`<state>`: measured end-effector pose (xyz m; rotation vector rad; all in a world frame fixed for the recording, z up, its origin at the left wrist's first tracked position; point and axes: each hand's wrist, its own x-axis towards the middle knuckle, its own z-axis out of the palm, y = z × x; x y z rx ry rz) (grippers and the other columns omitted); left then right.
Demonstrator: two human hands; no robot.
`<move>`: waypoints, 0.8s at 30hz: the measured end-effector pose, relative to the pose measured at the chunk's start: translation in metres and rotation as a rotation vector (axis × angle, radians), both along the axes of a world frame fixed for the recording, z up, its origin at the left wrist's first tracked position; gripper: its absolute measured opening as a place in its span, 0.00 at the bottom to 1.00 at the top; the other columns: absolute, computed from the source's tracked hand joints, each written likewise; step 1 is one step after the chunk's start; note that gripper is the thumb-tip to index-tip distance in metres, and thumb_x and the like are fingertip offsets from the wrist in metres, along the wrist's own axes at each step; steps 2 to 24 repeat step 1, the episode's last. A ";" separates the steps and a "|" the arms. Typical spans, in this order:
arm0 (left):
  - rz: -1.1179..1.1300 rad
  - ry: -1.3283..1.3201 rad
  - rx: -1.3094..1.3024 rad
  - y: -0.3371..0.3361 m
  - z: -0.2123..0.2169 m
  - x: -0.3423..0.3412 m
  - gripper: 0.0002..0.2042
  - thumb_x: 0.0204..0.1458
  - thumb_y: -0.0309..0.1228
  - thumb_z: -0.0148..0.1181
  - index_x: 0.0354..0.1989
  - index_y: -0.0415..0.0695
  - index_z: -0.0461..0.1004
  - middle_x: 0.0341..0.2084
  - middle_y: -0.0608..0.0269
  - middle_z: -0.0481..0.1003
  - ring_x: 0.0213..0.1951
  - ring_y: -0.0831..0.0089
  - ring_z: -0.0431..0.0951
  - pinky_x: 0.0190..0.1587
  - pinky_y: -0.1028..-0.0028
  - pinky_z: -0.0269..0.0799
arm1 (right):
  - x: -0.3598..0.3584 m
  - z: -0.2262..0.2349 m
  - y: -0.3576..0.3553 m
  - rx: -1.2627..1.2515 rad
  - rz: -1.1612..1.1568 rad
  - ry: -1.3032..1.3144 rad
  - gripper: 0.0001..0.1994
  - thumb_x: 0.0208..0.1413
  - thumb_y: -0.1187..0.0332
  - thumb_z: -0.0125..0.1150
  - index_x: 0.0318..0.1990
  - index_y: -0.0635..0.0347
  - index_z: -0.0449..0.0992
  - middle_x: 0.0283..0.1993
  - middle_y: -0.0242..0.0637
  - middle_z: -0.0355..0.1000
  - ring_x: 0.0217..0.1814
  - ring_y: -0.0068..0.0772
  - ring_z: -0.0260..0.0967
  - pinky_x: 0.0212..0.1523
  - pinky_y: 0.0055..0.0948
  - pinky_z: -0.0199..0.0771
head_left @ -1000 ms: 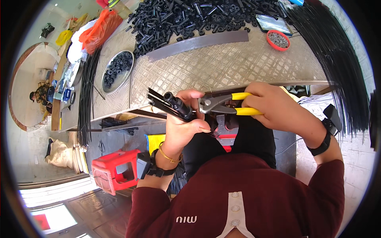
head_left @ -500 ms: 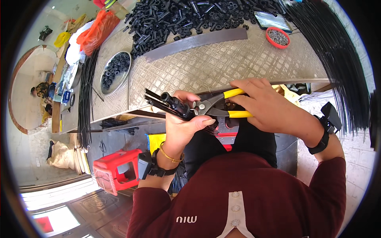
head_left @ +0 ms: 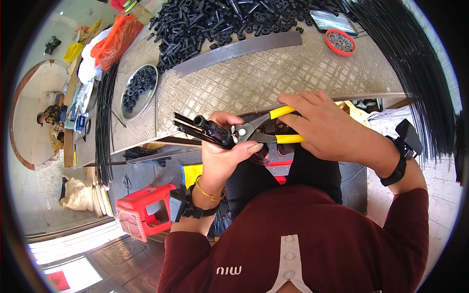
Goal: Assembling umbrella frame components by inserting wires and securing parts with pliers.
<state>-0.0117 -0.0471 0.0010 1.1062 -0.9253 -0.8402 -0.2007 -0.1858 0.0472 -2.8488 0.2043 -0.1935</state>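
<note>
My left hand (head_left: pixel 225 152) grips a black tubular plastic part (head_left: pixel 211 129) together with a few thin black rods (head_left: pixel 188 128) that stick out to the left. My right hand (head_left: pixel 328 126) holds yellow-handled pliers (head_left: pixel 273 132), its fingers wrapped over both handles. The grey jaws of the pliers sit against the black part right beside my left thumb. Both hands hover at the near edge of the metal tread-plate table (head_left: pixel 254 78).
A heap of black plastic parts (head_left: pixel 215 19) lies at the table's far side behind a grey metal strip (head_left: pixel 239 49). A steel bowl (head_left: pixel 138 91) of black rings, a small red dish (head_left: pixel 340 42), long black rod bundles (head_left: pixel 415 63) and a red stool (head_left: pixel 146 209) surround me.
Both hands have drifted slightly with the part and pliers; the grip on each is unchanged. The pliers' jaws stay at the black part.
</note>
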 end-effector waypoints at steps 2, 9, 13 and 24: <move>0.002 -0.012 -0.001 0.001 -0.002 0.001 0.26 0.32 0.25 0.74 0.40 0.41 0.65 0.35 0.66 0.66 0.38 0.79 0.67 0.44 0.79 0.66 | 0.001 0.002 0.001 0.006 -0.007 0.050 0.20 0.38 0.73 0.60 0.43 0.65 0.71 0.60 0.46 0.56 0.61 0.49 0.53 0.59 0.39 0.52; 0.002 -0.012 -0.001 0.001 -0.002 0.001 0.26 0.32 0.25 0.74 0.40 0.41 0.65 0.35 0.66 0.66 0.38 0.79 0.67 0.44 0.79 0.66 | 0.001 0.002 0.001 0.006 -0.007 0.050 0.20 0.38 0.73 0.60 0.43 0.65 0.71 0.60 0.46 0.56 0.61 0.49 0.53 0.59 0.39 0.52; 0.002 -0.012 -0.001 0.001 -0.002 0.001 0.26 0.32 0.25 0.74 0.40 0.41 0.65 0.35 0.66 0.66 0.38 0.79 0.67 0.44 0.79 0.66 | 0.001 0.002 0.001 0.006 -0.007 0.050 0.20 0.38 0.73 0.60 0.43 0.65 0.71 0.60 0.46 0.56 0.61 0.49 0.53 0.59 0.39 0.52; 0.002 -0.012 -0.001 0.001 -0.002 0.001 0.26 0.32 0.25 0.74 0.40 0.41 0.65 0.35 0.66 0.66 0.38 0.79 0.67 0.44 0.79 0.66 | 0.001 0.002 0.001 0.006 -0.007 0.050 0.20 0.38 0.73 0.60 0.43 0.65 0.71 0.60 0.46 0.56 0.61 0.49 0.53 0.59 0.39 0.52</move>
